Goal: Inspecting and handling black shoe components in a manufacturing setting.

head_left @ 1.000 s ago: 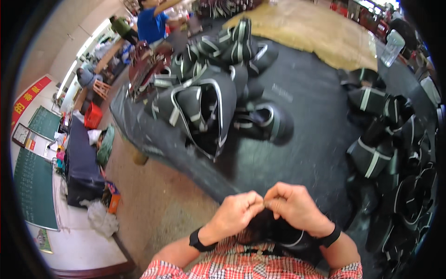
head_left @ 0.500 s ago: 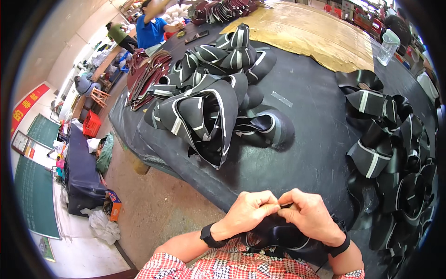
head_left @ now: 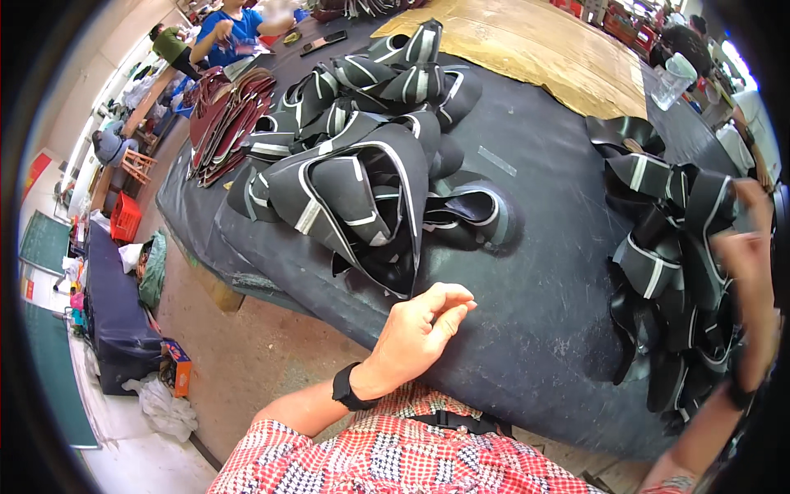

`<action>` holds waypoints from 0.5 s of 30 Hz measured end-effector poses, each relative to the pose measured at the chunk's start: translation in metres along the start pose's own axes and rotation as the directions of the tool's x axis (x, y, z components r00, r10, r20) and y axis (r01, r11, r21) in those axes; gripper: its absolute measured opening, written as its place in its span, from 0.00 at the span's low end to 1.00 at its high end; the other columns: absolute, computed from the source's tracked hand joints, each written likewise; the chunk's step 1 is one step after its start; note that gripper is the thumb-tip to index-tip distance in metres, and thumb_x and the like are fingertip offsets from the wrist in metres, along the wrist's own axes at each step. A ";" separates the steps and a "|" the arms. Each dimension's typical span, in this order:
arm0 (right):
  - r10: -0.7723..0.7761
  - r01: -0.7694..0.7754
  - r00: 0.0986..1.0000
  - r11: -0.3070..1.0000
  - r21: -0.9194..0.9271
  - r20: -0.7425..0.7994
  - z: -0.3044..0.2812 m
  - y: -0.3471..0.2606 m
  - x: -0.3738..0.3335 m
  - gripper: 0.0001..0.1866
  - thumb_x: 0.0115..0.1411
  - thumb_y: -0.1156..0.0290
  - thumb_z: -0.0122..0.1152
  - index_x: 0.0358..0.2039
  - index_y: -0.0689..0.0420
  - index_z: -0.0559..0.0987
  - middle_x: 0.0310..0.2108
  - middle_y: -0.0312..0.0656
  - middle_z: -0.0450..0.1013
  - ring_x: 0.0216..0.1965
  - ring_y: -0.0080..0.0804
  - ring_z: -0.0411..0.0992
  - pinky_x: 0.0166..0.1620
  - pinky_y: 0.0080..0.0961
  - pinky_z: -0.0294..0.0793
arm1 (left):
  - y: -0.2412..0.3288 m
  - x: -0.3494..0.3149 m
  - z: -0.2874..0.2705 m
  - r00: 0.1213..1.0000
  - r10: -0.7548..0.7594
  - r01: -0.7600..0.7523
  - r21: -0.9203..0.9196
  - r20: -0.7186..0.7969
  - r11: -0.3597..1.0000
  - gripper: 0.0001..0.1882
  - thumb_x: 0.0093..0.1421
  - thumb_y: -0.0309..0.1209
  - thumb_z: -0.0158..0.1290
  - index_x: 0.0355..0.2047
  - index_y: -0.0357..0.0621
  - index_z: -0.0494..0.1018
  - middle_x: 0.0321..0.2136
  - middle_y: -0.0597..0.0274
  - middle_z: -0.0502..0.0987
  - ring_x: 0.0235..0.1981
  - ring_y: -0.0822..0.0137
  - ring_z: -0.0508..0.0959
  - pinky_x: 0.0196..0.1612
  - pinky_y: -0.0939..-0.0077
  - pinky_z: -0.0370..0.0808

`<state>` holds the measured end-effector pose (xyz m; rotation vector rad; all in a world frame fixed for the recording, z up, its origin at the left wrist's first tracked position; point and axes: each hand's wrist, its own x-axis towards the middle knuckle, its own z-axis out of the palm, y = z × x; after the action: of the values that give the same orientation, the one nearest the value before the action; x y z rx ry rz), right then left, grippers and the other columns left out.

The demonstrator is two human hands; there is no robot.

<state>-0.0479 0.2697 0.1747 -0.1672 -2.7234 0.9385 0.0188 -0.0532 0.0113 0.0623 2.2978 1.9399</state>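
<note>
My left hand (head_left: pixel 418 333) hovers over the near edge of the black-covered table, thumb and forefinger drawn together, with nothing visible between them. Just beyond it lies a heap of black curved pieces with pale strips along their edges (head_left: pixel 346 193). Far to the right, my right hand (head_left: pixel 747 259) is smeared by motion beside a second pile of similar black pieces (head_left: pixel 654 267). One black piece (head_left: pixel 706 226) stands up right by its fingers; whether they grip it cannot be made out.
Dark red flat pieces (head_left: pixel 230 123) are stacked at the table's left edge. Brown sheeting (head_left: pixel 527 45) covers the far part, with a clear plastic cup (head_left: pixel 673 81) to its right. A phone (head_left: pixel 324 43) lies near a person in blue (head_left: pixel 230 33).
My hands were together on a black piece at the table's near edge. Now they are apart: the right has swung to the right-hand pile, and that piece is gone from in front of me.
</note>
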 end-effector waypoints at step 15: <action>-0.702 0.748 0.656 0.653 -0.115 0.278 0.273 -0.050 -0.005 0.02 0.49 0.75 0.51 0.26 0.56 0.71 0.26 0.40 0.68 0.32 0.35 0.71 0.34 0.29 0.73 | -0.036 0.040 -0.110 0.759 0.591 -0.293 0.954 0.272 -0.063 0.19 0.51 0.30 0.49 0.46 0.58 0.71 0.52 0.67 0.69 0.52 0.72 0.67 0.55 0.65 0.49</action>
<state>-0.1200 0.0687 -0.0029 0.9927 -2.6506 0.4123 -0.0331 -0.1626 -0.0091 0.8912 3.5683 -0.1442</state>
